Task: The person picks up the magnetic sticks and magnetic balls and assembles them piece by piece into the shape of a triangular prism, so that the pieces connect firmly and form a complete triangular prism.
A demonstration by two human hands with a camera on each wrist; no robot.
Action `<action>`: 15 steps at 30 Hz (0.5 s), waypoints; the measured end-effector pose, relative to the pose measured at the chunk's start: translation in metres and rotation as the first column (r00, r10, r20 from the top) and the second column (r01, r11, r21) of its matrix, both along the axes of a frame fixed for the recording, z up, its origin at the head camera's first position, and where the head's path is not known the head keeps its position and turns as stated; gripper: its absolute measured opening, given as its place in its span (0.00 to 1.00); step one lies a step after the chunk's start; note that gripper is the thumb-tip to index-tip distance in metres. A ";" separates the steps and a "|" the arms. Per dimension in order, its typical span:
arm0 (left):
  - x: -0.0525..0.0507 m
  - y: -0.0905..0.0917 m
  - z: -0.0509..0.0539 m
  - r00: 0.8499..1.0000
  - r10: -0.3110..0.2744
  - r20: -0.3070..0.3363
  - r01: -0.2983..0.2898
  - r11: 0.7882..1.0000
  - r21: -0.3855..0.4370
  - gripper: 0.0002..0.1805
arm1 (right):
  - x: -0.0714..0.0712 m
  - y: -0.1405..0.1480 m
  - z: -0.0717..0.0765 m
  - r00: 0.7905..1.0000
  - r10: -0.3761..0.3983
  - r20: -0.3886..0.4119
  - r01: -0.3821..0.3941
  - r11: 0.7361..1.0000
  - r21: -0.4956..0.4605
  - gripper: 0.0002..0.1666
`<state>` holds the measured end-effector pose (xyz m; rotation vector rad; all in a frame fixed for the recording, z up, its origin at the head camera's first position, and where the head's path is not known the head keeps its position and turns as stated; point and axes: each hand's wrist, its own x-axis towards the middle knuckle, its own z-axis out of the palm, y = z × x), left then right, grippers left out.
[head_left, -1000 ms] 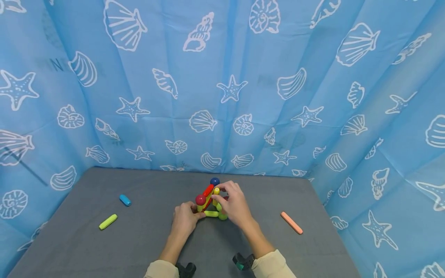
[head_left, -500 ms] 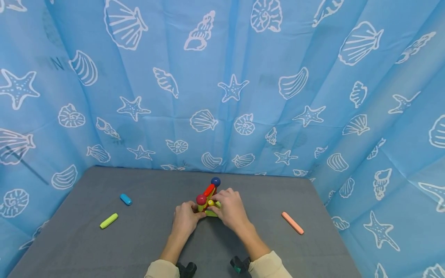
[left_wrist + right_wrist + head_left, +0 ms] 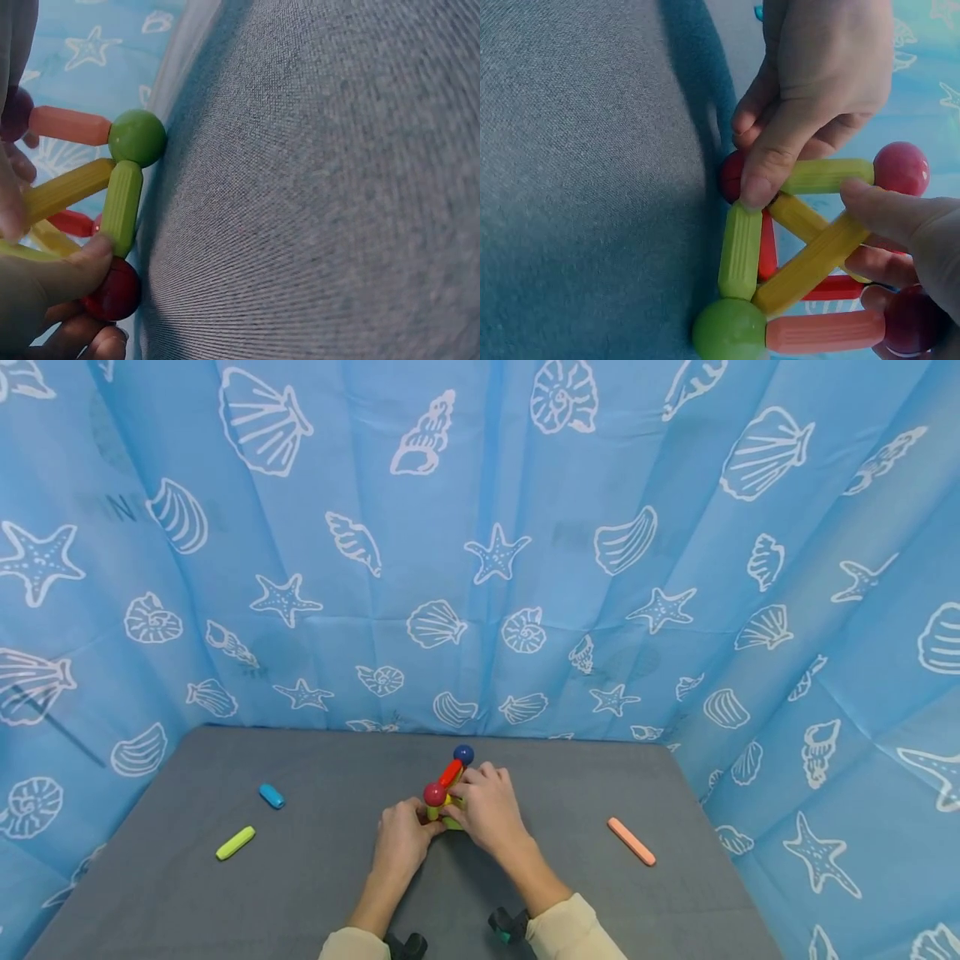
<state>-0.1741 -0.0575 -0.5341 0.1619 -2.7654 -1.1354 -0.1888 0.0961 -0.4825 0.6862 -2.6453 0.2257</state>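
A frame of coloured rods and balls stands on the grey cloth. My left hand grips its near left lower corner, at a dark red ball and the end of a lime rod. My right hand pinches the upper end of a slanted yellow rod, close to the upper red ball. The rod's lower end lies by the green ball; whether it is joined there I cannot tell. A salmon rod runs from the green ball to another dark red ball.
At the left lie a short blue rod and a lime rod. An orange rod is on the right. A blue ball tops the frame's far corner. Behind the table hangs a blue shell-print curtain.
The yellow rod, upright at the frame's right side a second ago, has tipped over to the left with my right hand. My left hand stays at the same corner.
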 end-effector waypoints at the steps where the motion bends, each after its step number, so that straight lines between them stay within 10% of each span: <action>1: 0.001 0.000 0.000 1.000 -0.003 0.002 0.003 1.000 0.005 0.14 | 0.000 0.001 0.000 1.000 0.004 0.007 -0.004 1.000 -0.004 0.16; 6: 0.002 0.001 0.000 1.000 -0.007 0.012 0.007 1.000 0.019 0.14 | -0.001 0.018 0.001 0.982 0.066 0.176 -0.031 0.981 -0.191 0.23; 15: 0.001 0.000 0.000 1.000 0.008 0.005 -0.008 0.999 0.032 0.16 | -0.009 0.059 -0.046 0.814 0.224 0.536 0.164 0.797 -0.582 0.23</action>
